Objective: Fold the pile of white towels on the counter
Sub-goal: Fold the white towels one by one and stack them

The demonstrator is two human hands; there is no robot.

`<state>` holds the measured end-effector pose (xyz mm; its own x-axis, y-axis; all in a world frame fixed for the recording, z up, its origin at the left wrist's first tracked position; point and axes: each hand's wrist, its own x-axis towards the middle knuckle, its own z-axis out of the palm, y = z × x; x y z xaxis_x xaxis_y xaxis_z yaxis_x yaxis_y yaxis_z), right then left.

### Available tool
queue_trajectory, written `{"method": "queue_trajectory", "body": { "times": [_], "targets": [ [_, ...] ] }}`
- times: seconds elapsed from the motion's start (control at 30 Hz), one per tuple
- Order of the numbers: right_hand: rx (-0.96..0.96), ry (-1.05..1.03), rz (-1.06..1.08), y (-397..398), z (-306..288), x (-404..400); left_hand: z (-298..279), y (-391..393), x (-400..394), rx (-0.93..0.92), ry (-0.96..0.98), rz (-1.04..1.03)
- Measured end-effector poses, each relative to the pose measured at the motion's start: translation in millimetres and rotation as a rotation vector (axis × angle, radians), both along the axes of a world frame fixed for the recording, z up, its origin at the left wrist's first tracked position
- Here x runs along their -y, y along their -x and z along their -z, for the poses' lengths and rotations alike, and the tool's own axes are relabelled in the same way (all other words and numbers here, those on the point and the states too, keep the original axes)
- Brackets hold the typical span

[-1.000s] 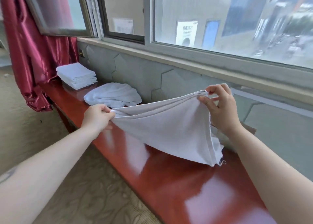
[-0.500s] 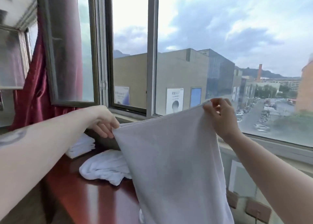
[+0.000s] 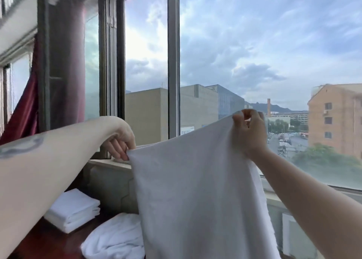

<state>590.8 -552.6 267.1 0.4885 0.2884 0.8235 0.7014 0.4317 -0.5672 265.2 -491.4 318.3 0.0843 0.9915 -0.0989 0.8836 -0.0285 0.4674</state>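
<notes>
Since a second ago I see the towel [image 3: 197,196] has gone from a low, slanted hold just above the counter to a raised one in front of the window [image 3: 244,62], and the view has tipped up with it, so sky and buildings now fill most of the frame. The left hand [image 3: 120,141] pinches the towel's upper left corner between thumb and curled fingers, its knuckles turned downward. The right hand [image 3: 249,133] sits higher and grips the upper right corner with its fingers curled round the edge. The top edge of the towel runs uphill from left to right between the two hands, and the cloth hangs down flat from there, its lower end leaving the bottom of the frame. Both forearms reach in from the lower corners. Down at the lower left, on the red-brown counter [image 3: 45,239], I make out a neat stack of folded towels [image 3: 73,212] and, just beside it toward the hanging towel, a loose heap of white towels [image 3: 115,239] partly hidden behind the cloth. A dark red curtain [image 3: 25,109] hangs at the far left beside the open window sash.
</notes>
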Motion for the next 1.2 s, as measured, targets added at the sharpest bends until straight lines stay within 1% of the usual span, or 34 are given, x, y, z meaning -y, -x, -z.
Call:
{"method": "queue_trajectory", "body": {
  "times": [0.07,0.13,0.23,0.4,0.5,0.57,0.63,0.67,0.77,0.83,0.9,0.93,1.0,1.07,1.2],
  "targets": [
    [-0.018,-0.006,0.014,6,-3,1,-11,9,0,0.01,0.004,0.06],
    [-0.023,-0.005,0.026,12,-6,2,-23,18,2,0.021,-0.035,0.143],
    [-0.049,-0.024,0.04,23,-14,3,-37,32,5,-0.016,-0.083,0.297],
    [-0.078,-0.049,0.038,33,-25,0,-55,54,6,-0.092,-0.042,0.499],
    [-0.081,-0.056,0.02,41,-30,-5,-51,71,-1,-0.11,0.025,0.596],
    [-0.078,-0.043,0.006,48,-31,-10,-41,84,-9,-0.042,0.022,0.6],
    [-0.087,-0.033,0.006,54,-33,-15,-32,97,-18,0.089,-0.028,0.573],
    [-0.104,-0.025,0.004,56,-33,-18,-29,103,-20,0.123,-0.059,0.575],
    [-0.136,0.003,-0.032,64,-33,-25,-28,117,-18,0.039,-0.124,0.636],
    [-0.126,0.023,-0.065,65,-32,-27,-29,123,-17,0.027,-0.184,0.625],
    [-0.118,0.047,-0.138,59,-32,-26,-31,126,-19,0.108,-0.273,0.604],
    [-0.103,0.072,-0.181,54,-33,-23,-32,127,-21,0.176,-0.318,0.6],
    [-0.06,0.151,-0.269,42,-34,-17,-36,125,-25,0.32,-0.405,0.593],
    [-0.057,0.228,-0.362,35,-36,-13,-43,121,-28,0.414,-0.463,0.603],
    [-0.077,0.305,-0.416,33,-40,-12,-59,117,-22,0.489,-0.44,0.655]
  ]
}}
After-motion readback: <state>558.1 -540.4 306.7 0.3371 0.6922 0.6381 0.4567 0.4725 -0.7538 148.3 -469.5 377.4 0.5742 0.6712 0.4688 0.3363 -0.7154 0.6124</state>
